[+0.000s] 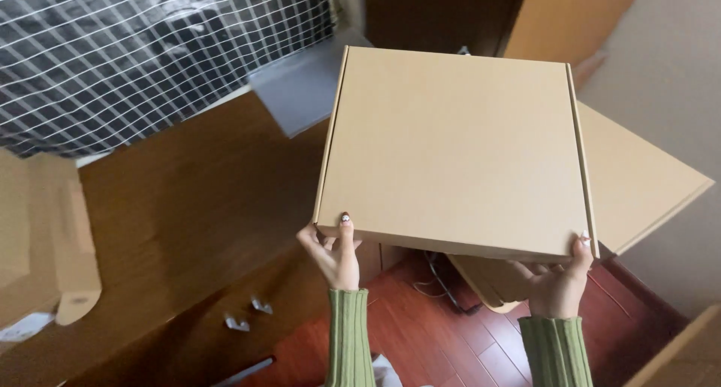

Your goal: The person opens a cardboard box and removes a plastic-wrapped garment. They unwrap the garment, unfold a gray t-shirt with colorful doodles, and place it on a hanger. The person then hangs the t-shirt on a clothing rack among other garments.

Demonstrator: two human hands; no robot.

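Note:
I hold a closed, flat, square tan cardboard box [454, 150] up in front of me with both hands. My left hand [333, 253] grips its near left corner, thumb on the lid and fingers underneath. My right hand [557, 280] grips the near right corner in the same way. Both wrists wear ribbed green sleeves. The box hangs in the air, above the edge of a brown wooden desk [188, 207] and the red wooden floor [443, 334].
A second flat cardboard piece [638, 180] lies behind and to the right of the box. Another open cardboard box [45, 237] sits on the desk at far left. A window with a white grid [135, 49] is beyond the desk. Desk drawers with metal handles [248, 316] are below.

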